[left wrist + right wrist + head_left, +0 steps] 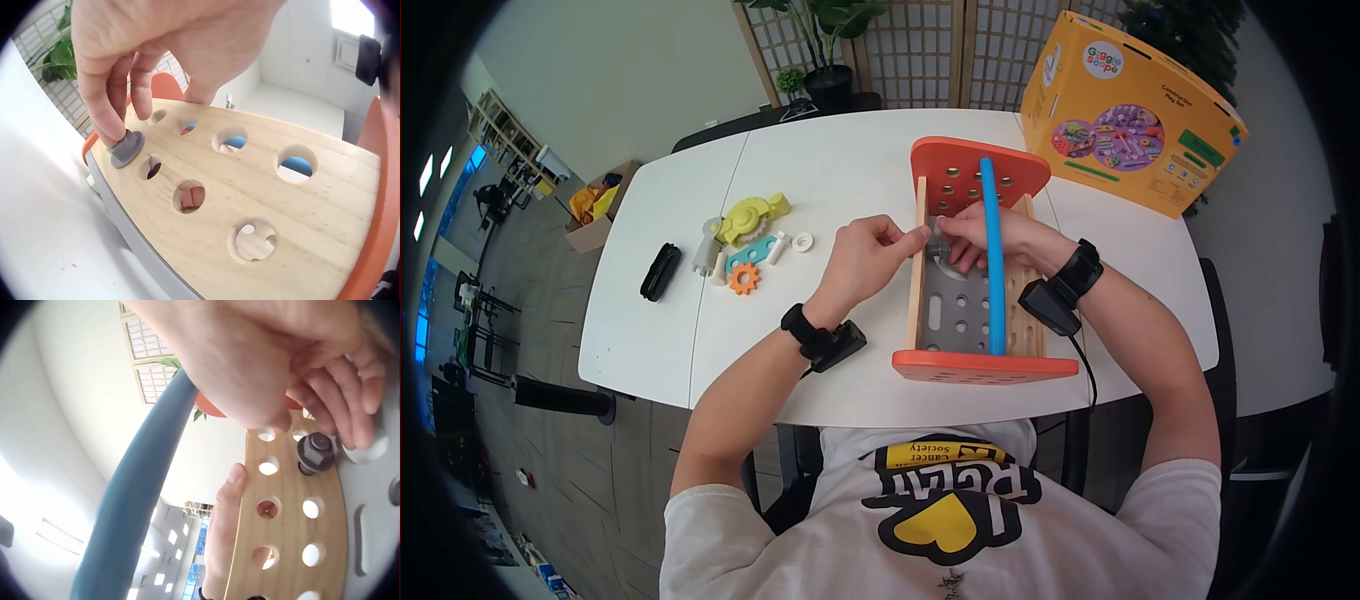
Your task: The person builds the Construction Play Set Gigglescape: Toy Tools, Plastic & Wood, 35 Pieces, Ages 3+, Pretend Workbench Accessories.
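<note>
A toy workbench stands on the table, with a pale wooden side panel (250,187) full of round holes, orange ends and a grey perforated board (960,335). My left hand (865,260) is at the panel's outer side. Its bent fingers hold the grey flanged head of a toy bolt (128,150), while the thumb lies on the panel's top edge. Inside, a dark grey hex nut (315,452) sits around the bolt's end. My right hand (990,235) reaches under the blue bar (992,260). Its fingers (337,403) are loosely bent beside the nut, fingertips close over the grey board.
Left of the workbench lie a yellow-green toy tool (750,218), an orange gear (744,279), a teal strip (750,254) and a white ring (802,242). A black case (661,272) is farther left. A big yellow box (1135,110) stands at the back right.
</note>
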The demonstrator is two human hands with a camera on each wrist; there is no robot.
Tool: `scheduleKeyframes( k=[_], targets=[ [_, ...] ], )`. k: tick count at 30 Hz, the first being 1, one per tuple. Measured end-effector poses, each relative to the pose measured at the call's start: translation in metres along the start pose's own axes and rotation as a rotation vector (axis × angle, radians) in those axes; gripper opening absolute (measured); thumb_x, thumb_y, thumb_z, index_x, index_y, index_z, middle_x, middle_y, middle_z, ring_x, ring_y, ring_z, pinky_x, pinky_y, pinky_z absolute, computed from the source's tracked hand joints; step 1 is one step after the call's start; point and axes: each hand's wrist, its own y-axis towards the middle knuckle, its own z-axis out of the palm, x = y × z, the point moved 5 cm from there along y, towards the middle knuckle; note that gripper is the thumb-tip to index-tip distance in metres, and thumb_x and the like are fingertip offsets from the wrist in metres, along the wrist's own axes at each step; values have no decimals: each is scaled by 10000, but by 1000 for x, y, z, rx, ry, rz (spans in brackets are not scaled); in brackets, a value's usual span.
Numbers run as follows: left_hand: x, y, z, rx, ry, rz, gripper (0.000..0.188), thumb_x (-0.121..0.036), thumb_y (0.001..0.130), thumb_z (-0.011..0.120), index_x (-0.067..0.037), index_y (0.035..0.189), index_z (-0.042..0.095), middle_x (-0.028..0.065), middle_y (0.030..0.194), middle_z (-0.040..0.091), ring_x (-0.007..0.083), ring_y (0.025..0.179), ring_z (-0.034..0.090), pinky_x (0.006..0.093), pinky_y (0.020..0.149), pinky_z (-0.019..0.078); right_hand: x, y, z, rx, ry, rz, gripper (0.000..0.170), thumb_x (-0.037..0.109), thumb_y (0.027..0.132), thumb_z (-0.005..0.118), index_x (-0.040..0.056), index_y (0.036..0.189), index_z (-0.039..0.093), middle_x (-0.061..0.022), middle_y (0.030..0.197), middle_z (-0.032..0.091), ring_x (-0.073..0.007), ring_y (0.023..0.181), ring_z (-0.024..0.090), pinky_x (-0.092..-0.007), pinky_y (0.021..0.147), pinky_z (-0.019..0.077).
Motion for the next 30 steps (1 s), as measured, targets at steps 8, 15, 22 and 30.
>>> scheduleKeyframes(
  k=[8,15,22,30],
  targets=[
    [-2,-1,0,-7,-6,-5,497,-468,918,755,10,793,701,75,716,675,136,698,605,295,669,490,-9,9,-2,98,-64,-172,344,325,944,756,-14,966,699,-99,841,722,-139,689,694,-254,570,515],
    [-2,-1,0,4,-4,-3,504,-471,917,757,13,790,698,75,713,673,128,698,596,292,665,486,-13,11,1,98,-8,45,456,421,1054,568,-13,1086,704,-100,896,744,-144,763,706,-255,625,514],
    [-3,-2,-1,-5,-10,9,515,-480,916,757,14,785,699,73,707,667,130,695,594,291,658,482,-8,6,0,97,-104,-182,431,393,1040,603,-21,1126,688,-85,864,730,-124,747,695,-252,621,499],
    [-2,-2,-1,4,-1,0,522,-490,914,755,14,790,703,69,699,660,130,686,590,291,649,479,-14,11,3,140,-37,17,396,350,1047,585,-30,1084,689,-86,868,729,-137,725,690,-256,623,518]
  ],
)
